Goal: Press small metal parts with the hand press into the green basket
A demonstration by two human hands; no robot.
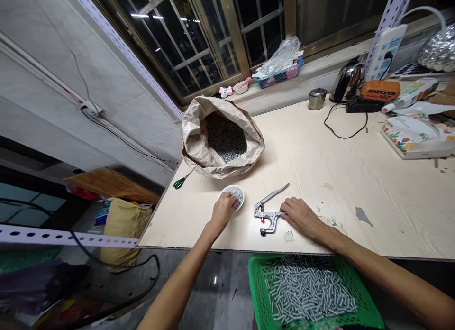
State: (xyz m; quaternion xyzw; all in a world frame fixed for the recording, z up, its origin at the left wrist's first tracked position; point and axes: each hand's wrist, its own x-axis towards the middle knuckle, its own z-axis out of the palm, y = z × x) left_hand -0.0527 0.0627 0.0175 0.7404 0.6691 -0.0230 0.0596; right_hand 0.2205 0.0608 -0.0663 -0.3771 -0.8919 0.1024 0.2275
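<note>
Two containers | bowl [224, 191]: metal bits [237, 195] (left hand [223, 211] touching) | basket [256, 282]: tubes [309, 289]

The table [320, 169] lies bare across its middle, free for passing. The paper sack [199, 145] blocks the far left; the white bowl [229, 189] and pliers [266, 215] crowd the near edge. A black cable [341, 136] loops farther back, and a grey scrap [363, 216], perhaps tape, lies rightward.
</note>
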